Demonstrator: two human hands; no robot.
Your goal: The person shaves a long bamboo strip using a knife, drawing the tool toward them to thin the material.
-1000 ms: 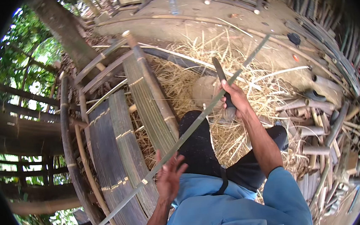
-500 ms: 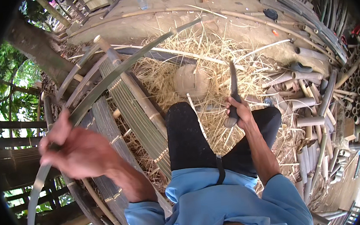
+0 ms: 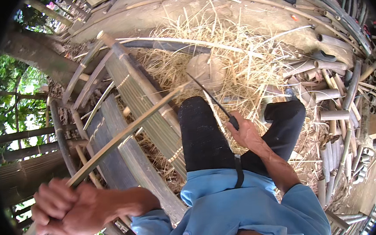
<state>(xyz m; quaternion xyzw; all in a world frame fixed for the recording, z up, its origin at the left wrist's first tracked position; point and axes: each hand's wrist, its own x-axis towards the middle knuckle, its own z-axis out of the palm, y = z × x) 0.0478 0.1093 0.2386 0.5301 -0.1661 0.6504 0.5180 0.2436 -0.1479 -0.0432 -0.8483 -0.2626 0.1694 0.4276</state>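
My left hand [image 3: 67, 211] is closed around a long bamboo strip [image 3: 131, 127] at the lower left. The strip slants up and away across a slatted bamboo bench, and its far end lies over a round wooden block [image 3: 206, 67] on the ground. In my right hand [image 3: 247, 132], fingers wrapped round a dark handle, is a long thin-bladed knife [image 3: 213, 98]. Its blade points up and left, the tip close to the strip's far end. Whether blade and strip touch, I cannot tell.
Pale shavings [image 3: 245, 64] cover the ground around the block. The slatted bamboo bench [image 3: 140, 99] stands left of my legs. Cut bamboo tubes [image 3: 327, 95] are piled on the right, and long poles [image 3: 320, 5] lie at the far right. A bamboo railing [image 3: 30, 134] runs along the left.
My left hand has moved down, and the strip, raised and curved before, now slants lower across the bench with its end at the block. The knife has tilted leftward, its tip toward the strip.
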